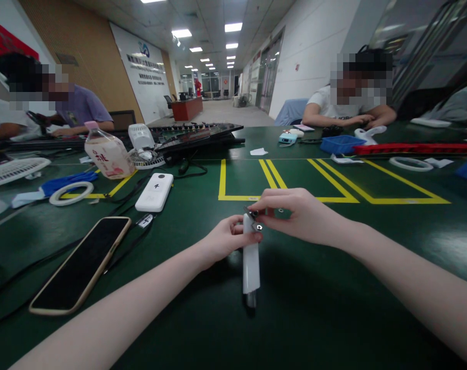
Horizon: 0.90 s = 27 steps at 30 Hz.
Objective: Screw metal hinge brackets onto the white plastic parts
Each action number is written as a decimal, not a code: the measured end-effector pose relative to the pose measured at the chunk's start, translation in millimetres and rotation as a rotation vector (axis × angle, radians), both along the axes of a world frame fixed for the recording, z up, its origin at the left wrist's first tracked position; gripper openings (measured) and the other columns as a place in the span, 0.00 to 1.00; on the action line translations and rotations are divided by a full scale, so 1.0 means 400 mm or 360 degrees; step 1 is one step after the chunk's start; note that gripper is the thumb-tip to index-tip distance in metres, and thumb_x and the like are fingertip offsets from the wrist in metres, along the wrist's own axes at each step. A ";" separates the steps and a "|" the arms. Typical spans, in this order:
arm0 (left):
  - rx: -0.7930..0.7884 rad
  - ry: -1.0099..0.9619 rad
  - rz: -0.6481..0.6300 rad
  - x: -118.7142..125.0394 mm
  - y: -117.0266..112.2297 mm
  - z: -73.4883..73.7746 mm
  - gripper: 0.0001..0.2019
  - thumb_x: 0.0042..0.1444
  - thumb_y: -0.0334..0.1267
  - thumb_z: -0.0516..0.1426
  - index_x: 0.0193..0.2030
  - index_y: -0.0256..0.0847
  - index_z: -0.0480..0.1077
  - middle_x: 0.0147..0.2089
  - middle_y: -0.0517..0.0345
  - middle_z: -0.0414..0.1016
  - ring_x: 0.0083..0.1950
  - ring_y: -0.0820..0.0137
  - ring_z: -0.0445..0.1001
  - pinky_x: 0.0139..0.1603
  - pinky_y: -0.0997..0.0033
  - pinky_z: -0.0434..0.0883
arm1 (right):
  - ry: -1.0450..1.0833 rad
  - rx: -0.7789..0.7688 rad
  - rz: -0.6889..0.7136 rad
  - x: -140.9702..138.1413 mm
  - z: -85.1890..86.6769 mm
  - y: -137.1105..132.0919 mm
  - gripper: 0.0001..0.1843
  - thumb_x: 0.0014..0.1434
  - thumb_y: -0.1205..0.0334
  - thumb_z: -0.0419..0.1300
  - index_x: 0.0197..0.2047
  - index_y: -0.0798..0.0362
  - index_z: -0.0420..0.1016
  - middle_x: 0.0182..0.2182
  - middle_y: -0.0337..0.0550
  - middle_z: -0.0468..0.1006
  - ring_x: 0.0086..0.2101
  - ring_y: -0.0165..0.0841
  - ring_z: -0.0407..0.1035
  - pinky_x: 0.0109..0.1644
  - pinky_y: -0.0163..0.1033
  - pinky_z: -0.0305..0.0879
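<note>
The green table point(334, 288), marked with yellow tape lines, bears a dark smartphone point(81, 264) at left, with a pink drink bottle point(108, 154) and a white power bank point(155, 191) farther back. At the middle, the left hand point(221, 244) is closed around a white plastic bar point(251, 267) whose lower end rests on the table. The right hand point(299, 213) pinches a small metal clip point(256, 218) at the bar's far end.

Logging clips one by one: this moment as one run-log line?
left hand: grips white bar | right hand: pinches small metal part at bar's top | surface: green table
</note>
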<state>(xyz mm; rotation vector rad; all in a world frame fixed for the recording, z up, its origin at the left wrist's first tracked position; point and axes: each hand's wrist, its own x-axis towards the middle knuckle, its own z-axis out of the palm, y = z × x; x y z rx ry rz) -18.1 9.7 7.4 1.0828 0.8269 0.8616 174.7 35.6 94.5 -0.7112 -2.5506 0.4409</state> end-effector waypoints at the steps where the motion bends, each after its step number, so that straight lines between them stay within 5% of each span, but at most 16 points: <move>1: 0.0001 -0.0001 -0.0002 0.000 0.000 0.000 0.24 0.45 0.40 0.70 0.47 0.35 0.70 0.37 0.52 0.79 0.40 0.65 0.77 0.48 0.65 0.68 | -0.0009 -0.0005 0.0000 0.000 0.000 0.000 0.10 0.60 0.69 0.59 0.45 0.55 0.78 0.38 0.43 0.75 0.35 0.31 0.70 0.35 0.33 0.66; 18: 0.0018 0.0006 -0.0005 0.004 -0.001 0.005 0.27 0.44 0.41 0.71 0.48 0.34 0.69 0.35 0.54 0.78 0.38 0.67 0.76 0.45 0.66 0.67 | -0.0028 0.0020 -0.0102 0.003 0.005 0.001 0.11 0.60 0.60 0.61 0.44 0.56 0.78 0.34 0.43 0.75 0.32 0.30 0.69 0.34 0.33 0.62; 23: 0.0035 -0.0005 0.0003 0.002 -0.002 0.003 0.24 0.44 0.41 0.70 0.46 0.34 0.69 0.37 0.52 0.78 0.40 0.65 0.76 0.47 0.65 0.66 | -0.0076 -0.0420 -0.0470 0.001 -0.015 0.013 0.29 0.63 0.41 0.56 0.55 0.57 0.73 0.33 0.45 0.75 0.30 0.32 0.68 0.30 0.33 0.59; 27: 0.0047 -0.0006 0.0008 0.002 -0.005 0.009 0.27 0.43 0.42 0.71 0.48 0.33 0.69 0.39 0.51 0.78 0.42 0.63 0.76 0.46 0.65 0.67 | -0.0148 -0.0932 -0.0436 -0.012 -0.046 0.016 0.35 0.63 0.33 0.50 0.49 0.58 0.75 0.36 0.48 0.75 0.31 0.33 0.70 0.29 0.33 0.62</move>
